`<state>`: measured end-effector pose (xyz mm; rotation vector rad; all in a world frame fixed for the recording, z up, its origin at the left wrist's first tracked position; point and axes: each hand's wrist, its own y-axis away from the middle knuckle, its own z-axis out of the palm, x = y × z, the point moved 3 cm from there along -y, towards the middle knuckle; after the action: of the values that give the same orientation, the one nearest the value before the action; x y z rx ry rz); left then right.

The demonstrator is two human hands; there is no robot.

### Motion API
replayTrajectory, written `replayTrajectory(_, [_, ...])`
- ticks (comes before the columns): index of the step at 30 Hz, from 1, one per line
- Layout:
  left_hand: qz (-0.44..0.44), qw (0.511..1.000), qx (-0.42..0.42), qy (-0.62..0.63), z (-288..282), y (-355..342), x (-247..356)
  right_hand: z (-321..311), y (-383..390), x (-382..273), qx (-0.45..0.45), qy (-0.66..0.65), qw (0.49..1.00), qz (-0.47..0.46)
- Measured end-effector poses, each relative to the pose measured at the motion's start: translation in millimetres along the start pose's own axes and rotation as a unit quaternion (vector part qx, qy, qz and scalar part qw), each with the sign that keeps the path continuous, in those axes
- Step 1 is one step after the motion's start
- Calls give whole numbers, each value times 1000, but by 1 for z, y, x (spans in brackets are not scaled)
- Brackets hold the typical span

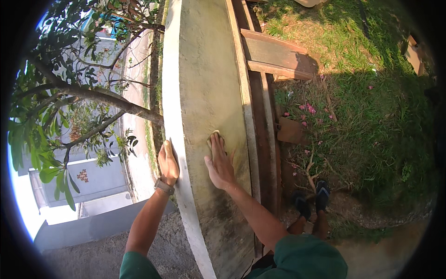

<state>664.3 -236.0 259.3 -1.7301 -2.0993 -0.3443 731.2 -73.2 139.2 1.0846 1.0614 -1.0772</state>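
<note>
A long weathered concrete wall (202,69) runs up the middle, pale with dark stains lower down, edged by a white strip (173,69) on the left. My left hand (168,162) rests on that edge with its fingers extended, a watch (164,186) at the wrist. My right hand (218,167) presses a small pale yellowish pad (213,132) against the wall's broad surface, its fingers lying over it and partly hiding it.
A tree branch (102,97) reaches in from the left, before grey walls. Brown ledges (260,102) and a sloping trough (274,46) adjoin the wall's right. Beyond lie grass (371,116), pink petals (310,108), sticks (310,165) and my feet (322,195).
</note>
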Motion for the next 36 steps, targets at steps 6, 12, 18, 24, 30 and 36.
replayTrajectory(6, [-23, 999, -6, -36, -2, 1, 6, 18, 106, 77, 6, -22, 977, 211])
replayTrajectory(12, [-22, 999, -29, 34, 0, 1, 1, 10, 57, 106, 45, 87, 993, 72])
replayTrajectory(18, [31, 997, 2, 64, 4, -1, -4, -1, 112, 129, -34, 69, 974, 211])
replayTrajectory(24, [-25, 998, -15, 47, 4, 2, -11, 20, 70, 165, 65, 73, 988, 117])
replayTrajectory(30, [14, 1000, 0, 14, 1, 2, -9, -4, 31, 153, 31, 25, 990, 133])
replayTrajectory(36, [-7, 1000, 7, 19, 3, 2, -2, 13, 90, 129, 1, 34, 977, 209])
